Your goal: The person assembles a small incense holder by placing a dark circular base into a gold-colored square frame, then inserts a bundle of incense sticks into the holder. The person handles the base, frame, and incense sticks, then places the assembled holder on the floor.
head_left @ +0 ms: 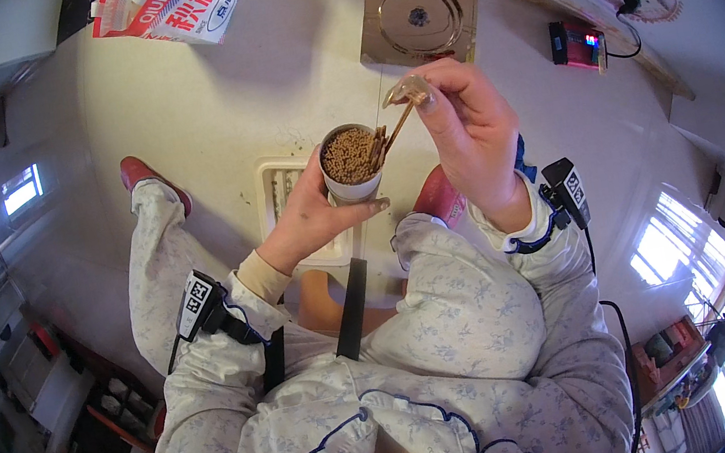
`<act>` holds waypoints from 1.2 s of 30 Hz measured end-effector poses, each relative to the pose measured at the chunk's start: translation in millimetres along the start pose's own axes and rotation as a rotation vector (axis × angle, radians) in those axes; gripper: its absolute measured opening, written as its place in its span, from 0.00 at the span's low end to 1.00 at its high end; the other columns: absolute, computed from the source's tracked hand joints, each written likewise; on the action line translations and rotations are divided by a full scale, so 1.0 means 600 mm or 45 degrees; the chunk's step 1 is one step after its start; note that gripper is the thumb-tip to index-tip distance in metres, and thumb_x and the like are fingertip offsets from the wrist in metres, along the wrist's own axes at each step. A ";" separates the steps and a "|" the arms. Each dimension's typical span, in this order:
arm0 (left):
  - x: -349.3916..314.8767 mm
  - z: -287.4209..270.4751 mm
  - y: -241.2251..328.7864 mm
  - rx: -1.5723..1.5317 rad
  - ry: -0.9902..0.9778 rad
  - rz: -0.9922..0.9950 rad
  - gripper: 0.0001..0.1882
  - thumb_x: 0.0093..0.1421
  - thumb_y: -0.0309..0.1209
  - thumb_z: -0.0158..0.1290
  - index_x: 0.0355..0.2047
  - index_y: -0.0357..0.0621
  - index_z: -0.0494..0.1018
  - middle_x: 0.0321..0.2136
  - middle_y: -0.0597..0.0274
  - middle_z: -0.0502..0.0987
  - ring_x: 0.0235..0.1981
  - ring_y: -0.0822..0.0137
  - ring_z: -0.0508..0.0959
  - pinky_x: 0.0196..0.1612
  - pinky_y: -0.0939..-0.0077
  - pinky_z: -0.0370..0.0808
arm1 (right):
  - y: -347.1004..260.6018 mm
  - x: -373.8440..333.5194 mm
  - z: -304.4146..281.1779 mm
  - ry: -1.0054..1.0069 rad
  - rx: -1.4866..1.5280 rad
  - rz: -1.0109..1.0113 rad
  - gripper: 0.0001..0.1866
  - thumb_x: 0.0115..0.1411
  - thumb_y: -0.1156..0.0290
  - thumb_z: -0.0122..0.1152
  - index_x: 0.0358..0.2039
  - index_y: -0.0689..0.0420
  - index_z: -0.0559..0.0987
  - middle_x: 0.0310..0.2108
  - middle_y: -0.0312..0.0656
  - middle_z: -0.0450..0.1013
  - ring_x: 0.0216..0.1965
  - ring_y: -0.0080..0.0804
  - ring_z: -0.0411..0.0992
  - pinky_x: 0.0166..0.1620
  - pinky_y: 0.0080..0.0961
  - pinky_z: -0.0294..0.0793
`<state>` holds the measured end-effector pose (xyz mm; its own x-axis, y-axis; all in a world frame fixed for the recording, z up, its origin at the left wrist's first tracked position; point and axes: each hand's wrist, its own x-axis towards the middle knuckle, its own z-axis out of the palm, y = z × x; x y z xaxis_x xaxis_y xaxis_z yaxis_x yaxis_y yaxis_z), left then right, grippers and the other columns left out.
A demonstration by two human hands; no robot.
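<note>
My left hand is wrapped round a white round canister below its rim. Small brown round bits fill its top, packed close; whether they are grains or stick ends I cannot tell. Several brown sticks lean together at the canister's right inner edge. Above and to the right, my right hand pinches a thin brown stick between thumb and fingers. Its lower end slants down to the leaning sticks.
A cream plastic tray lies on the floor beneath the canister. Farther off sits a square brown board with a clear round lid or dish. A printed bag stands far left. At the right, a red device with a cord rests by the wall.
</note>
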<state>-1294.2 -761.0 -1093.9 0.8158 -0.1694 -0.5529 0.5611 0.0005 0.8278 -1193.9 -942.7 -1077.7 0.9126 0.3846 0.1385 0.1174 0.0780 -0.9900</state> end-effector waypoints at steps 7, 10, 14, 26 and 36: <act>-0.002 0.001 0.011 -0.120 -0.013 -0.129 0.38 0.46 0.28 0.67 0.56 0.43 0.61 0.46 0.64 0.71 0.48 0.71 0.70 0.52 0.71 0.68 | 0.010 -0.006 0.012 0.093 0.414 0.408 0.08 0.62 0.73 0.58 0.40 0.62 0.75 0.35 0.35 0.74 0.37 0.18 0.70 0.42 0.17 0.71; -0.004 0.004 0.019 -0.110 0.021 -0.134 0.37 0.46 0.29 0.67 0.56 0.43 0.61 0.46 0.64 0.71 0.47 0.71 0.70 0.52 0.72 0.68 | 0.017 -0.010 0.013 0.041 0.449 0.445 0.08 0.61 0.74 0.58 0.39 0.62 0.76 0.36 0.35 0.74 0.38 0.19 0.70 0.43 0.17 0.71; -0.005 0.006 0.026 -0.140 0.035 -0.132 0.37 0.46 0.29 0.67 0.55 0.43 0.62 0.46 0.64 0.71 0.47 0.71 0.70 0.52 0.72 0.68 | 0.028 -0.012 0.015 -0.003 0.377 0.370 0.05 0.59 0.77 0.60 0.36 0.64 0.77 0.35 0.36 0.74 0.36 0.21 0.70 0.42 0.18 0.70; -0.001 0.003 0.014 -0.052 0.019 -0.137 0.37 0.47 0.28 0.66 0.56 0.42 0.61 0.46 0.63 0.72 0.47 0.70 0.72 0.51 0.72 0.70 | 0.014 0.001 0.015 0.123 0.395 0.294 0.06 0.61 0.77 0.56 0.37 0.67 0.76 0.35 0.41 0.76 0.36 0.24 0.74 0.41 0.18 0.73; 0.003 0.003 0.001 -0.031 0.015 -0.088 0.36 0.47 0.28 0.66 0.55 0.41 0.61 0.44 0.62 0.72 0.46 0.71 0.72 0.49 0.72 0.70 | -0.005 0.034 0.007 0.191 0.563 0.292 0.08 0.67 0.74 0.47 0.41 0.65 0.71 0.32 0.47 0.77 0.35 0.32 0.77 0.41 0.27 0.79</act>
<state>-1292.9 -762.9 -1094.3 0.7765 -0.1581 -0.6099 0.6192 0.0129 0.7851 -1177.0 -931.2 -1072.0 0.9453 0.3041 -0.1178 -0.2392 0.4008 -0.8844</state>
